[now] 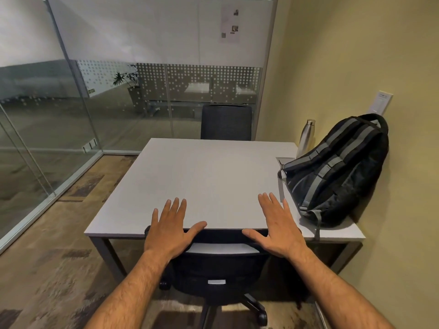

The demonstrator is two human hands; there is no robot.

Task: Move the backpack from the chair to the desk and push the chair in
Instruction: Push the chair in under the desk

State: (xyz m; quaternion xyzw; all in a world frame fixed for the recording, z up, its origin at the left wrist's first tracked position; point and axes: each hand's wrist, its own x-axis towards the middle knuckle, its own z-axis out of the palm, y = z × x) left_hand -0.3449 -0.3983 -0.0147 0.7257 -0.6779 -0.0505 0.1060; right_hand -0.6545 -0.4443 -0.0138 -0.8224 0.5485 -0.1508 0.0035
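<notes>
The black backpack [337, 172] with grey stripes lies on the right side of the grey desk [204, 176], leaning against the yellow wall. The black mesh office chair [218, 269] stands at the desk's near edge, its backrest top right at the desk edge. My left hand [169, 229] and my right hand [276, 226] are held flat with fingers spread above the chair's backrest top and the desk's near edge. Neither hand holds anything. Whether the palms touch the backrest cannot be told.
A steel bottle [306, 136] stands behind the backpack by the wall. A second black chair [225, 122] sits at the desk's far side. Glass partitions [71, 115] close the room at the left and back. Patterned carpet [59, 245] lies left of the desk.
</notes>
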